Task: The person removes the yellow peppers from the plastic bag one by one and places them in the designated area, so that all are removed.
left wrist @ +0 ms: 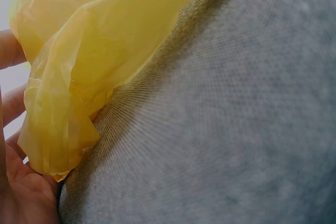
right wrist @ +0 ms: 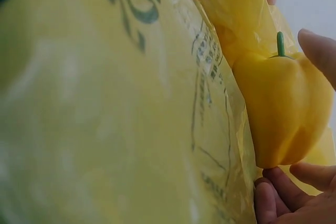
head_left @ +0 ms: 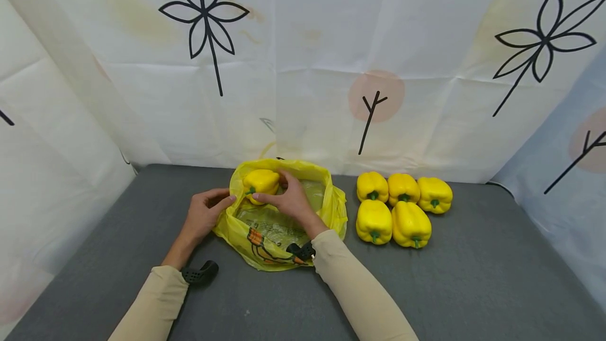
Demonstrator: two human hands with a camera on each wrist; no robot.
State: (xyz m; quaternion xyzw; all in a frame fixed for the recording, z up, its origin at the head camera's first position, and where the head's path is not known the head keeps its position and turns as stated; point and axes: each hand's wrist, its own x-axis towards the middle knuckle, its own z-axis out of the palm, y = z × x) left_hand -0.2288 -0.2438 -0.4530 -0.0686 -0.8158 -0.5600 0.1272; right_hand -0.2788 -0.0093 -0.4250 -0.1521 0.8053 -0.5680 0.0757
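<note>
In the head view a thin yellow plastic bag (head_left: 333, 214) lies with its mouth spread open. My left hand (head_left: 201, 218) pinches the left side of its rim between thumb and fingers. Folds of the bag (left wrist: 63, 103) hang over that hand's fingers (left wrist: 13, 103) in the left wrist view. Inside the bag's left part, my right hand (head_left: 293, 199) grips a yellow bell pepper (head_left: 261, 180) with a green stem. The right wrist view shows the pepper (right wrist: 286, 108) with the thumb (right wrist: 320, 51) near its stem and curled fingers at its bottom.
Right of the bag, several yellow bell peppers (head_left: 374, 221) stand grouped in two rows on the dark grey table (head_left: 265, 304). A white cloth (head_left: 307, 120) with flower and tree drawings hangs behind the table's back edge. Dark bands circle both wrists.
</note>
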